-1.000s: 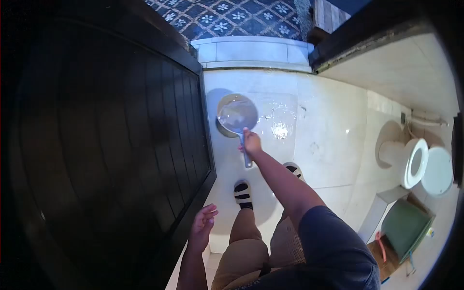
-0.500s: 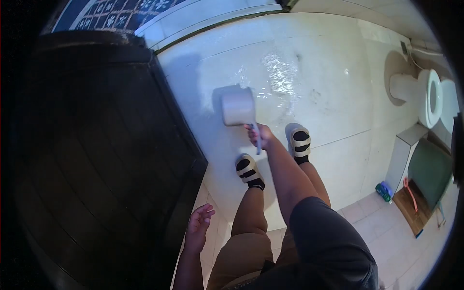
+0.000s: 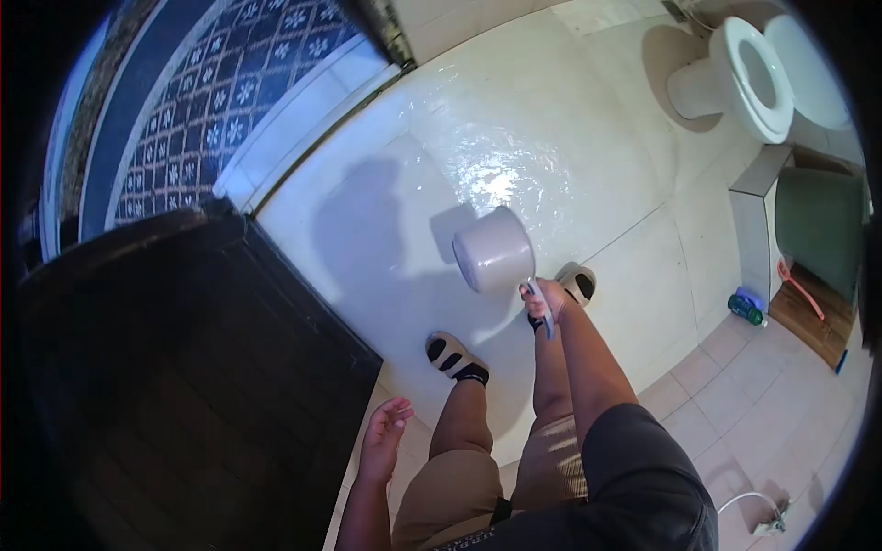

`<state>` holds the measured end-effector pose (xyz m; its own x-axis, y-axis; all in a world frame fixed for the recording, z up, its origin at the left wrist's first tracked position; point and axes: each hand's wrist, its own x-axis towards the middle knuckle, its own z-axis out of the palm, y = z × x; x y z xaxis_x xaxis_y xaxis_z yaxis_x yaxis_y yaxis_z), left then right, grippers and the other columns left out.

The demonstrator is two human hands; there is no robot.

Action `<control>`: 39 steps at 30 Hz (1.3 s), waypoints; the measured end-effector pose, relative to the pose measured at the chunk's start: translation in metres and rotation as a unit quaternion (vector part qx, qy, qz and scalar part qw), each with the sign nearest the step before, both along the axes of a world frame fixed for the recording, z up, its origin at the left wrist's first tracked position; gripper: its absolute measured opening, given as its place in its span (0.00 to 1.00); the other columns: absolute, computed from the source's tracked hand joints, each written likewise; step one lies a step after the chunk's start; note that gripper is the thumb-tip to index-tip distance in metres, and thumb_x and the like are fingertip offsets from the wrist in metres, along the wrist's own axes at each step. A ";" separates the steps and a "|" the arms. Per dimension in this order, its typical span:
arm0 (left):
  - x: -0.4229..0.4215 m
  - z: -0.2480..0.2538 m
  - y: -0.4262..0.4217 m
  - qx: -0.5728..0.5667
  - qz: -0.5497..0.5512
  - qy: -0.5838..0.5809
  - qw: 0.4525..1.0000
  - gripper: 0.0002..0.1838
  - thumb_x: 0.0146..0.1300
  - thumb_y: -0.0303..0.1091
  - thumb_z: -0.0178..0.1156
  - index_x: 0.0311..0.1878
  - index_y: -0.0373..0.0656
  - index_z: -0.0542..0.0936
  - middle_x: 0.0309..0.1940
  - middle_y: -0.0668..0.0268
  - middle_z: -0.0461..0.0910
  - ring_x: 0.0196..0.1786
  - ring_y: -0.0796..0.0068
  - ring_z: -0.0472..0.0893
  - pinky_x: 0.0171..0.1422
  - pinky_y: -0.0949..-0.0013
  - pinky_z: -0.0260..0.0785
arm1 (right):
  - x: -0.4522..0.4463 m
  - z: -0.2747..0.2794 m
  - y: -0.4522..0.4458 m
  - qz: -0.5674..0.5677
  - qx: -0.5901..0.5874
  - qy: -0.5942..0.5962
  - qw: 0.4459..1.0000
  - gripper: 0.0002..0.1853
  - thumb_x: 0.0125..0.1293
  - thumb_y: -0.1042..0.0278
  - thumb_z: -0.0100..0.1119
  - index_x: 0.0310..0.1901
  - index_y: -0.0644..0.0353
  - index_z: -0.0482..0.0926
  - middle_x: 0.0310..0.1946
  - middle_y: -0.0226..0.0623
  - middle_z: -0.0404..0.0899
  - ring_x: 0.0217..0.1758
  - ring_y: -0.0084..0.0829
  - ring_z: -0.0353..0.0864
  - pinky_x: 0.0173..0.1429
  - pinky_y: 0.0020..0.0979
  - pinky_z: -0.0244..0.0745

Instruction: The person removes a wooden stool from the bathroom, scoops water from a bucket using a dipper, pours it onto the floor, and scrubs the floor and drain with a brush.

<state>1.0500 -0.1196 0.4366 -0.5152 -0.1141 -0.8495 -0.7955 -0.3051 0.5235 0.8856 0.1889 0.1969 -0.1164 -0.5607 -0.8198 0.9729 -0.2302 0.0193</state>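
A pale grey plastic water dipper (image 3: 496,250) is tipped on its side above the wet floor (image 3: 514,151). My right hand (image 3: 548,303) is wrapped around its handle, which points down toward me. The dipper's mouth faces away to the upper right, so its inside is hidden. Water glistens on the white tiles just beyond it. My left hand (image 3: 387,432) hangs beside the dark door, empty, with its fingers loosely curled and apart. My sandalled feet stand on the tiles below the dipper.
A dark door (image 3: 184,367) fills the left side. Beyond the raised sill (image 3: 303,119) lies a patterned mat (image 3: 220,119). At the right are a white toilet (image 3: 753,83), a green bottle (image 3: 746,309), a pink-handled brush (image 3: 801,289) and a small hose fitting (image 3: 772,519).
The dipper has swung right and closer to me in my right hand. Water has spread over the tiles. The view has turned, showing more of the mat; my left hand keeps its pose.
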 end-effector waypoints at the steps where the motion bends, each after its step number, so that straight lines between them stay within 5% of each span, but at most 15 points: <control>1: -0.011 0.004 0.009 0.000 -0.008 0.012 1.000 0.19 0.58 0.23 0.46 0.55 0.40 0.64 0.51 0.62 0.68 0.53 0.70 0.69 0.58 0.67 0.58 | 0.000 0.009 0.007 0.013 0.055 0.012 0.998 0.17 0.64 0.54 0.40 0.28 0.59 0.70 0.11 0.26 0.61 0.07 0.18 0.56 0.11 0.21 0.52; 7: -0.096 0.046 0.080 -0.011 -0.103 0.041 0.994 0.19 0.58 0.22 0.46 0.54 0.39 0.64 0.51 0.62 0.68 0.53 0.70 0.69 0.58 0.67 0.59 | 0.009 0.089 0.088 0.073 0.373 0.223 0.898 0.23 0.62 0.45 0.43 0.24 0.59 0.67 0.11 0.32 0.65 0.09 0.26 0.64 0.14 0.28 0.60; 13: -0.201 0.122 0.175 -0.005 -0.220 0.110 0.969 0.19 0.59 0.22 0.46 0.55 0.37 0.63 0.52 0.59 0.67 0.54 0.68 0.68 0.61 0.66 0.57 | 0.025 0.204 0.228 -0.191 0.402 0.157 0.882 0.16 0.63 0.50 0.44 0.31 0.56 0.64 0.13 0.31 0.64 0.11 0.25 0.64 0.16 0.27 0.63; 19: -0.275 0.193 0.266 -0.006 -0.343 0.166 0.925 0.20 0.58 0.22 0.45 0.55 0.36 0.63 0.51 0.56 0.67 0.53 0.68 0.69 0.60 0.68 0.58 | 0.096 0.294 0.348 -0.289 0.469 0.124 0.826 0.09 0.56 0.73 0.44 0.37 0.59 0.58 0.19 0.37 0.65 0.14 0.28 0.65 0.15 0.30 0.64; 24: -0.319 0.227 0.326 -0.008 -0.413 0.185 0.892 0.22 0.54 0.21 0.44 0.55 0.38 0.64 0.50 0.60 0.68 0.50 0.71 0.71 0.55 0.71 0.60 | 0.165 0.333 0.399 -0.349 0.582 0.090 0.729 0.13 0.53 0.74 0.48 0.37 0.63 0.56 0.18 0.40 0.68 0.13 0.27 0.68 0.11 0.29 0.63; 28: -0.360 0.246 0.378 0.010 -0.461 0.208 0.862 0.23 0.52 0.22 0.43 0.55 0.40 0.65 0.49 0.63 0.69 0.49 0.72 0.72 0.51 0.73 0.60 | 0.184 0.350 0.428 -0.451 0.565 0.087 0.686 0.12 0.51 0.77 0.46 0.36 0.63 0.55 0.18 0.40 0.68 0.13 0.27 0.67 0.11 0.28 0.63; 39: -0.506 0.268 0.578 0.058 -0.516 0.215 0.827 0.18 0.60 0.30 0.45 0.55 0.44 0.65 0.49 0.65 0.71 0.49 0.75 0.72 0.50 0.72 0.62 | 0.099 0.401 0.544 -0.461 0.608 0.087 0.640 0.14 0.52 0.78 0.44 0.40 0.61 0.55 0.19 0.40 0.68 0.13 0.28 0.68 0.13 0.28 0.63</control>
<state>0.5444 0.4588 0.7045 -0.5457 0.6435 -0.5368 -0.4115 0.3523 0.8406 0.9851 0.7328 0.5978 -0.0872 0.8532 -0.5142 0.3759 -0.4498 -0.8102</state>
